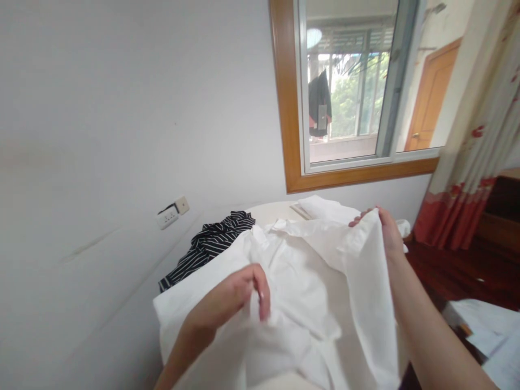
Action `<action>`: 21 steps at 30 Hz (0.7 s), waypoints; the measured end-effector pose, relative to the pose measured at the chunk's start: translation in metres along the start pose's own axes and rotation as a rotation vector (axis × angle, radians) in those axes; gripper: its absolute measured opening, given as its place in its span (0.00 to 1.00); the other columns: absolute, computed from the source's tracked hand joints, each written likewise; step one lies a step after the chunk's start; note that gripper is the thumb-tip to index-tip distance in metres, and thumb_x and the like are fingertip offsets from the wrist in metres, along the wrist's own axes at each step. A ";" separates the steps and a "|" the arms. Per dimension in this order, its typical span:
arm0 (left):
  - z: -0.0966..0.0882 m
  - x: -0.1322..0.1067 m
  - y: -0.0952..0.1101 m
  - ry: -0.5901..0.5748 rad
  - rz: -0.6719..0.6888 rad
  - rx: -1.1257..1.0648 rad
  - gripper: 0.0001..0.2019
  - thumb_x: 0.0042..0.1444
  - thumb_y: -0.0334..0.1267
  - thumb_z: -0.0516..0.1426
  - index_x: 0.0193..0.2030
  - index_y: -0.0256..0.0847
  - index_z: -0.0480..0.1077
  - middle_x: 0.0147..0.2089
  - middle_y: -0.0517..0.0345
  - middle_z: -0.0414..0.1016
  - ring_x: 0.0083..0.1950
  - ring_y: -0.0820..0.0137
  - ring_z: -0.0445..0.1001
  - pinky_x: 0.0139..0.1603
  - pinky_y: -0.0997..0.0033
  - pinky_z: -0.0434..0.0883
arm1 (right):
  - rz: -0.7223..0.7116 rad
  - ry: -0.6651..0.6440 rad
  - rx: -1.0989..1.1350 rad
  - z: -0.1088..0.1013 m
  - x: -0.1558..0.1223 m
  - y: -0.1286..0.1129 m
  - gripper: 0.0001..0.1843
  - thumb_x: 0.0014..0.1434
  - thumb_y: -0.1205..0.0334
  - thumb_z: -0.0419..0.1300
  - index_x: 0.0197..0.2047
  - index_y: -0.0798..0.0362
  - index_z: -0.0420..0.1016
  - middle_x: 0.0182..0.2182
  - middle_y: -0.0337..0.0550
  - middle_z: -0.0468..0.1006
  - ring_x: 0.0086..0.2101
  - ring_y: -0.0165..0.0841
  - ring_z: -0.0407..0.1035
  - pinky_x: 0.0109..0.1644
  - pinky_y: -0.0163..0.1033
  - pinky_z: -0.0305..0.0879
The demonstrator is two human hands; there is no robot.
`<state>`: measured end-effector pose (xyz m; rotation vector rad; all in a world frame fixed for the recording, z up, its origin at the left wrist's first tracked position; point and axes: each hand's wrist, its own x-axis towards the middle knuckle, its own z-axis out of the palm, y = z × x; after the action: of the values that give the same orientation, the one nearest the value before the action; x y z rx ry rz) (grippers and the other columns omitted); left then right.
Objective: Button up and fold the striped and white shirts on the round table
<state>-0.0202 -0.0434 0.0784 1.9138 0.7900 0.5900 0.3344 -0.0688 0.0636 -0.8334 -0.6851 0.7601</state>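
A white shirt point(300, 281) lies spread over a pale tabletop point(272, 211), its cloth creased and its near part raised toward me. My right hand point(384, 230) grips one edge at the right and holds it up, so the fabric hangs down from the fingers. Over the near left part of the shirt, my left hand point(244, 292) is closed with curled fingers, pinching a fold of the white cloth. That hand is slightly blurred.
Behind the shirt at the left lies a black-and-white striped garment point(215, 238). More folded white cloth point(329, 207) sits at the back. A wall with a socket point(167, 218) borders the left; a window point(349, 92) and curtain point(459, 162) stand beyond. White papers point(487, 325) are at lower right.
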 end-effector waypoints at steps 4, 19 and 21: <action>-0.009 -0.004 0.024 -0.603 -0.061 0.053 0.30 0.48 0.66 0.53 0.44 0.42 0.73 0.44 0.46 0.77 0.46 0.58 0.74 0.49 0.60 0.69 | 0.293 -0.540 -0.216 0.010 -0.035 -0.022 0.17 0.53 0.47 0.58 0.27 0.54 0.71 0.17 0.39 0.69 0.19 0.29 0.64 0.24 0.36 0.61; -0.033 0.077 -0.112 0.525 -0.499 1.195 0.31 0.57 0.58 0.46 0.52 0.30 0.66 0.47 0.34 0.72 0.48 0.49 0.72 0.46 0.52 0.65 | -0.150 -0.428 -1.608 -0.003 0.011 0.096 0.29 0.60 0.57 0.55 0.62 0.57 0.58 0.56 0.58 0.65 0.54 0.41 0.63 0.56 0.42 0.57; -0.031 0.078 -0.106 0.451 -0.495 1.144 0.29 0.56 0.58 0.47 0.46 0.31 0.70 0.45 0.35 0.74 0.47 0.50 0.73 0.44 0.56 0.67 | -0.096 -0.399 -1.691 0.010 0.008 0.103 0.29 0.60 0.52 0.56 0.60 0.58 0.60 0.53 0.59 0.69 0.52 0.44 0.65 0.54 0.44 0.59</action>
<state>-0.0182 0.0687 0.0022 2.4215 2.1536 0.2396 0.2987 -0.0122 -0.0152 -2.1491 -1.7579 0.0731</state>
